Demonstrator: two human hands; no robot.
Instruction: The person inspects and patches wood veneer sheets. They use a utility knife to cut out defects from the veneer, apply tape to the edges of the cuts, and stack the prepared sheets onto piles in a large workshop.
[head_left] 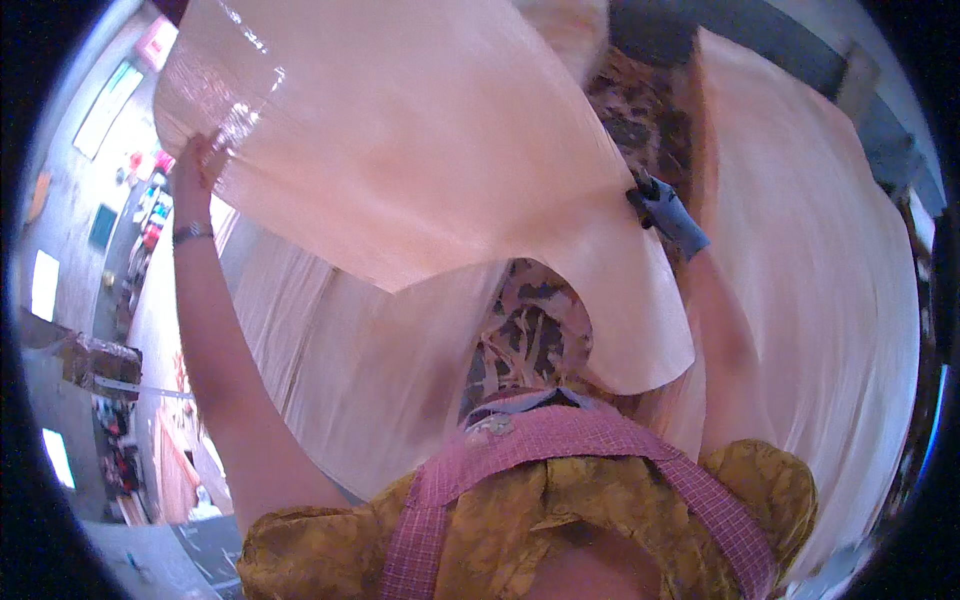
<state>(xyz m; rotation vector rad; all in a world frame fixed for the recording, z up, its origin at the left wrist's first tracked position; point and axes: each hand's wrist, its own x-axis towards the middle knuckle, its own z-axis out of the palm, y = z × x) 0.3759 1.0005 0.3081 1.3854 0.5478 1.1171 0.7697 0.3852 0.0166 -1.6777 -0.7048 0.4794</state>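
At the far left, beyond the person's raised arm, a workshop floor shows with scattered coloured items too small to tell apart. The left hand, bare with a bracelet at the wrist, is lifted high and its grip is closed on the left edge of a large thin veneer sheet, fingers wrapped over the rim where the surface looks glossy. The sheet spreads across the upper middle of the view, held up in the air above a stack of similar pale sheets lying on the surface below. It bows and curls downward at its lower right corner, which suggests it is light, very flexible and likely to crack or split along the grain if bent sharply or pinched at one point. Taking it at two opposite edges, well apart, looks the safer hold. The right hand, in a blue glove, pinches the sheet's right edge, its grip shut on it. Further right, more pale sheet material drapes away.
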